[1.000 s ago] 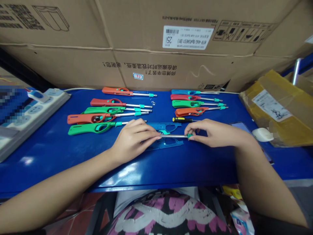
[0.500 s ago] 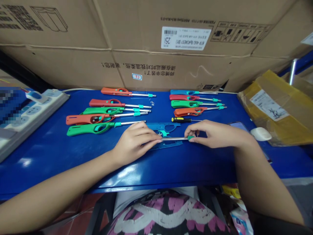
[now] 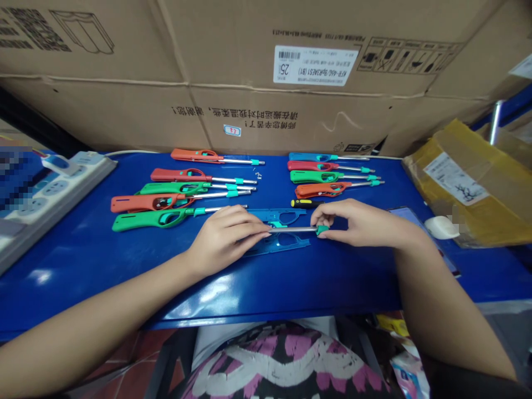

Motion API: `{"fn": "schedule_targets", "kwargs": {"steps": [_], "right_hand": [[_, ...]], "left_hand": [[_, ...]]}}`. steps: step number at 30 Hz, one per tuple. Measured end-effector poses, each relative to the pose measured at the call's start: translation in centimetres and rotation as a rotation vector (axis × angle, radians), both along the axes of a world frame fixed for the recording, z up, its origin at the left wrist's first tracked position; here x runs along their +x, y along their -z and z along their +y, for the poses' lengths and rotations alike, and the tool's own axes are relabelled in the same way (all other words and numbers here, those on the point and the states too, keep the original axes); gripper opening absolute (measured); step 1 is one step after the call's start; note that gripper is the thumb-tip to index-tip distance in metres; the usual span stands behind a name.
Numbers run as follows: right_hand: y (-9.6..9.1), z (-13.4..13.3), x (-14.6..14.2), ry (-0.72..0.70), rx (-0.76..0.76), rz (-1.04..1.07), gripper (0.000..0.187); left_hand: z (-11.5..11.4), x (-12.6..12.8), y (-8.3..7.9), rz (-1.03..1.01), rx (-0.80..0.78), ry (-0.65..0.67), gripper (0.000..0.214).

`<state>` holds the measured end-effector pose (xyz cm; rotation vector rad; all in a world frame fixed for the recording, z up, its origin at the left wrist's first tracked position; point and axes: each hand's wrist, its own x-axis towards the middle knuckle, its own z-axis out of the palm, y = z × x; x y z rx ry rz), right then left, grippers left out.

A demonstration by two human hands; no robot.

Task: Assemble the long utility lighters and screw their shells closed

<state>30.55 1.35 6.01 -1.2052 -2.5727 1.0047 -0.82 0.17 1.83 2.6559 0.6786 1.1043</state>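
My left hand (image 3: 226, 235) is closed over one end of a thin metal tube (image 3: 293, 229) that lies across two blue lighter shell halves (image 3: 286, 241) on the blue table (image 3: 103, 260). My right hand (image 3: 361, 221) pinches the tube's green tip (image 3: 321, 229) at the other end. The shell halves lie flat, one nearer me and one behind the tube (image 3: 282, 213).
Several red and green long lighters (image 3: 166, 194) lie at the left, more at the back right (image 3: 328, 176). A black-and-yellow screwdriver (image 3: 303, 203) lies behind my right hand. Cardboard boxes (image 3: 266, 83) wall the back. A power strip (image 3: 54, 183) sits left, a yellow parcel (image 3: 469, 183) and a phone (image 3: 409, 213) right.
Both hands have shifted the tube slightly away from me over the shell halves; the grip on both ends is unchanged.
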Motion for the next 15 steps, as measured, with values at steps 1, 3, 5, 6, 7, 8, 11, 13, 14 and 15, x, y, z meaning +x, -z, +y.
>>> {"fn": "schedule_targets", "kwargs": {"steps": [1, 3, 5, 6, 7, 8, 11, 13, 14, 15], "right_hand": [[-0.1, 0.0, 0.2, -0.005, 0.001, -0.019, 0.016], [-0.1, 0.2, 0.8, -0.006, -0.015, -0.084, 0.013], [-0.1, 0.4, 1.5, 0.025, -0.020, -0.159, 0.012], [0.0, 0.5, 1.8, 0.054, -0.012, -0.195, 0.011], [0.0, 0.6, 2.1, 0.085, 0.000, -0.225, 0.011], [0.1, 0.7, 2.3, 0.115, 0.014, -0.249, 0.010], [0.4, 1.0, 2.8, 0.163, 0.042, -0.290, 0.011], [0.6, 1.1, 3.0, 0.174, 0.074, -0.278, 0.015], [0.6, 1.2, 3.1, 0.176, 0.099, -0.263, 0.017], [0.7, 1.2, 3.2, 0.177, 0.128, -0.245, 0.018]], "left_hand": [[0.0, 0.0, 0.0, 0.009, 0.007, 0.000, 0.011], [0.0, -0.1, 0.0, 0.012, 0.016, 0.000, 0.011], [0.0, 0.0, 0.2, 0.000, 0.016, 0.002, 0.011], [0.0, 0.0, 0.3, -0.007, 0.012, 0.006, 0.011], [-0.1, 0.0, 0.3, -0.014, 0.007, 0.012, 0.011], [-0.1, 0.1, 0.4, -0.019, 0.003, 0.020, 0.011], [-0.1, 0.1, 0.7, -0.024, -0.002, 0.041, 0.011], [-0.1, 0.1, 0.8, -0.026, -0.002, 0.048, 0.011], [0.0, 0.2, 0.9, -0.027, -0.005, 0.053, 0.010], [0.0, 0.2, 0.9, -0.028, -0.010, 0.057, 0.010]]}}
